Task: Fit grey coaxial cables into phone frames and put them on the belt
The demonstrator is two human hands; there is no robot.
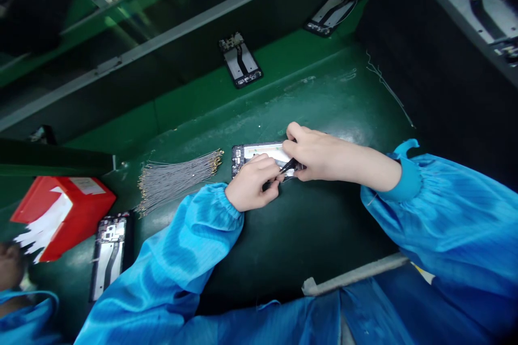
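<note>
- The bench is covered with a dark green mat [324, 91], with a green conveyor belt [194, 97] running beyond it.
- An open phone [259, 152] lies flat on the mat in front of me, its inner side up, partly covered by both my hands.
- My right hand [319, 153] is closed around black tweezers [288, 166], whose tip points down at the near edge of the phone.
- My left hand [253, 182] is curled, fingertips on the phone just beside the tweezer tip; I cannot tell whether it pinches anything.
- A bundle of thin grey wires [178, 178] lies left of the phone, near it but apart.
- Further left sit a red box [60, 213] and a second phone [109, 256].
- Two more phones [240, 59] ride on the belt.
- A co-worker's hand [10, 267] shows at the left edge.
</note>
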